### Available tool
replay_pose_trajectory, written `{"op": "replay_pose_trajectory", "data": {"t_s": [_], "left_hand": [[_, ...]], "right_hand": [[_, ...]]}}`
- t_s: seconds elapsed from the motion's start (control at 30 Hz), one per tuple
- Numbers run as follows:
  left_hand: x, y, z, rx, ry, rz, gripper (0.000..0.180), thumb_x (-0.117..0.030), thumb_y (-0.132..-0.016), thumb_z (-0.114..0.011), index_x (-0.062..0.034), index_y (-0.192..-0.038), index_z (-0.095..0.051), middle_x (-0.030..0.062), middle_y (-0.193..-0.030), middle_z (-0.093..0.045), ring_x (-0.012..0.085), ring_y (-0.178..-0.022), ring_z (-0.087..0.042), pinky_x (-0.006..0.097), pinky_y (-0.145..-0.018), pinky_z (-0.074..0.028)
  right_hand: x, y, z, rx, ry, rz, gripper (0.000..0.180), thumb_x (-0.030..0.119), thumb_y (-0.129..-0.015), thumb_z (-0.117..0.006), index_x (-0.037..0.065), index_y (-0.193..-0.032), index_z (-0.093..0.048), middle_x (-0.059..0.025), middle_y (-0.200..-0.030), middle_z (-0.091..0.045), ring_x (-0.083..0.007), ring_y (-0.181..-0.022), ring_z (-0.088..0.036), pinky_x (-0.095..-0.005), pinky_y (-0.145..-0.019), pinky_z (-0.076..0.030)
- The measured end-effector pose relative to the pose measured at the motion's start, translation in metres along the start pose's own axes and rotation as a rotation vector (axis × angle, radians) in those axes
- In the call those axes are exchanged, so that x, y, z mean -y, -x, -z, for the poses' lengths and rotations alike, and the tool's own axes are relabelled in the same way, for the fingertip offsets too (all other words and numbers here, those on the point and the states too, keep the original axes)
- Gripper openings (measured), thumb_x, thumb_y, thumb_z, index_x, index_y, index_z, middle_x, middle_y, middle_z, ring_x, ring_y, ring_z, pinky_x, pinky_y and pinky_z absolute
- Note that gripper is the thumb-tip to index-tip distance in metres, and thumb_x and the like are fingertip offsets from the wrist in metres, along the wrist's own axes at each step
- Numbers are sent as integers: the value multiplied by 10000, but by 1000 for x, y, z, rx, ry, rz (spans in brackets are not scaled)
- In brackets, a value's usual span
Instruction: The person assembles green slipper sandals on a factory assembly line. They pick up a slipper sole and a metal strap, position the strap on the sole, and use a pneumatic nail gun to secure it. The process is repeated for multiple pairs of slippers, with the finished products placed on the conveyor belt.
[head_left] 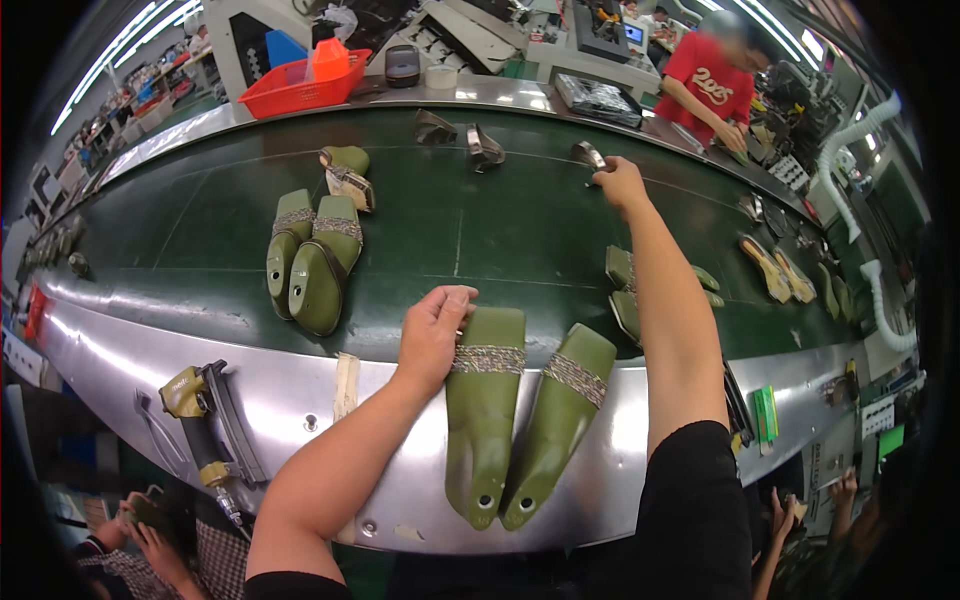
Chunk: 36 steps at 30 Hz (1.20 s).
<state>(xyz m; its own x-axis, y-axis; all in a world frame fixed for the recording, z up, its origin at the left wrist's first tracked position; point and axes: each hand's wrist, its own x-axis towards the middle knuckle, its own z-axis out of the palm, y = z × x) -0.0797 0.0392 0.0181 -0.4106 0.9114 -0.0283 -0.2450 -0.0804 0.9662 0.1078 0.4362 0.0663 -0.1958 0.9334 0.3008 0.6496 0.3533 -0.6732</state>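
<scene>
Two green shoe lasts, a left one (484, 410) and a right one (562, 425), lie side by side in front of me across the table's near edge, each with a patterned, glittery strap around it. My left hand (434, 335) has its fingers bent and closed at the far left edge of the left last. Reaching out over the green belt, my right hand (622, 186) pinches a shiny silvery strap piece (589, 156). Two similar silvery strap pieces, one nearer (485, 147) and one farther (435, 128), lie to its left. My right forearm partly covers more green lasts (621, 285).
A pair of strapped lasts (326, 265) stands on the belt (420, 230) at left, another last (347, 178) beyond. A nail gun (200, 425) lies on the metal edge (290, 385). At the back are a red basket (300, 90) and a co-worker (715, 80) in red.
</scene>
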Motion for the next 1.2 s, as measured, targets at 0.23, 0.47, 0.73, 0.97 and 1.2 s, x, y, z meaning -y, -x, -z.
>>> {"op": "replay_pose_trajectory", "data": {"t_s": [0.23, 0.47, 0.73, 0.97, 1.2], "left_hand": [[10, -4, -3, 45, -23, -60, 338, -322, -1097, -604, -14, -1187, -712, 25, -950, -699, 86, -880, -611, 265, -813, -513], [4, 2, 10, 39, -175, -60, 370, -345, -1121, -552, -12, -1218, -683, 21, -967, -700, 74, -895, -625, 263, -812, -523], [-2, 3, 0, 29, -105, -60, 344, -326, -1097, -603, -6, -1167, -705, 19, -946, -710, 80, -874, -623, 274, -799, -519], [-1, 4, -1, 20, -183, -103, 352, -329, -1067, -643, 2, -1168, -706, 53, -990, -741, 127, -900, -655, 317, -842, -536], [3, 4, 3, 28, -192, -114, 386, -331, -1052, -650, 32, -1173, -703, 127, -1054, -757, 186, -944, -698, 356, -864, -548]], "right_hand": [[-60, -74, -37, -115, 268, 21, 569, 285, -820, -730, 146, -1370, -689, -244, -1369, -644, -434, -1257, -620, -473, -1118, -474], [25, -16, -72, 301, 595, 25, 301, 278, -964, -635, 214, -1232, -756, -117, -1391, -669, -376, -1297, -617, -655, -1096, -388], [153, -14, -121, 300, 450, 413, 322, 249, -966, -600, 110, -1215, -750, -189, -1199, -757, -397, -1133, -712, -491, -965, -554], [177, -3, -166, 628, 174, -17, 363, 249, -918, -789, 68, -1192, -634, -79, -954, -725, -227, -789, -702, -442, -633, -592], [170, 13, -213, 659, 54, -111, 726, 97, -855, -761, 166, -1516, -468, -123, -1078, -712, -291, -890, -736, -467, -662, -635]]}}
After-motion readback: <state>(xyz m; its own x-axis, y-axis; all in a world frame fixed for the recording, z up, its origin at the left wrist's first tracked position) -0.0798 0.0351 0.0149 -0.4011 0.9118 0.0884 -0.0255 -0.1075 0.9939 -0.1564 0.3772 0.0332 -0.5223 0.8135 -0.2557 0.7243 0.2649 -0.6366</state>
